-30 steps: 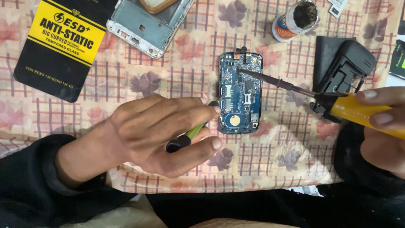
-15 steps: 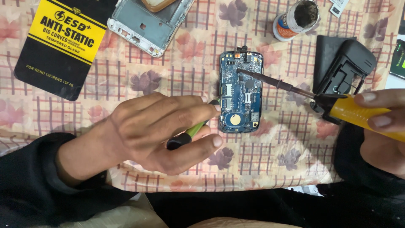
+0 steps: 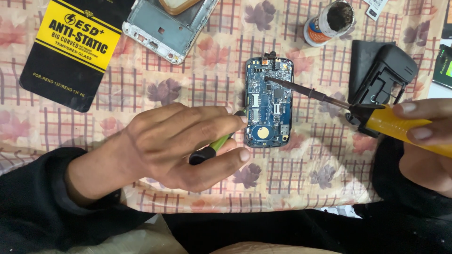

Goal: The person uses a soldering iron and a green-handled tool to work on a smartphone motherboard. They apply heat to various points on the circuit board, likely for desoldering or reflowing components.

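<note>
The blue circuit board (image 3: 269,102) lies mid-cloth exactly as a second ago, the left hand (image 3: 181,146) still pinching a green tool (image 3: 213,147) at its edge, the right hand (image 3: 423,129) gripping the yellow soldering iron (image 3: 329,99), tip unmoved on its upper part.

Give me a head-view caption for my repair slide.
Right hand touches soldering iron to blue circuit board; left hand steadies it.

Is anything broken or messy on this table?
Nothing looks spilled. The phone is in pieces: its bare blue circuit board lies apart from the black back cover and grey frame. The small pot stands open, dark and grimy inside.
</note>
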